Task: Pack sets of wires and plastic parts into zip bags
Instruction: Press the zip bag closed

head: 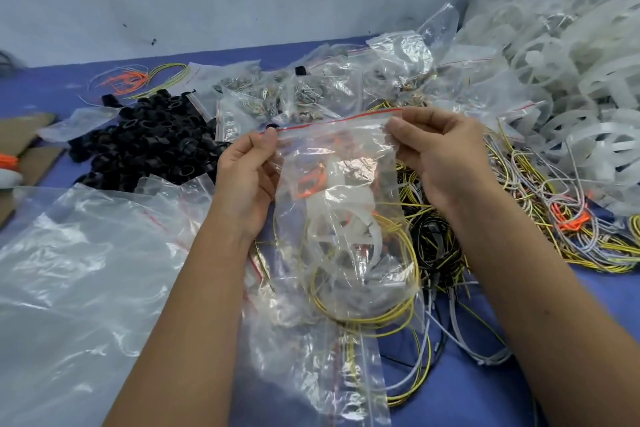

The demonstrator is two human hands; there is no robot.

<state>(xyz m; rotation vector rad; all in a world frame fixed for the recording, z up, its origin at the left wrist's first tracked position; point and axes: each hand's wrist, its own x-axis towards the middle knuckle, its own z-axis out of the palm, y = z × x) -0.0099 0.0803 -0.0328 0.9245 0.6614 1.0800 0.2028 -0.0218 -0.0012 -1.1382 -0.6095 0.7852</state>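
Note:
A clear zip bag (349, 163) with a red strip along its top hangs in front of me above the blue table. Inside it I see a white plastic part (332, 218), a yellow wire loop (398, 308) and an orange wire bundle (311, 180). My left hand (247, 177) pinches the top edge of the bag at its left corner. My right hand (440, 152) pinches the same edge near the right corner. Both hold the zip strip stretched between them.
A heap of black plastic rings (145, 142) lies at left. Small bags of metal parts (277, 97) sit behind the held bag. Tangled yellow, black and white wires (519, 211) spread at right, below a pile of white plastic parts (571, 80). Empty bags (86, 270) cover the left foreground.

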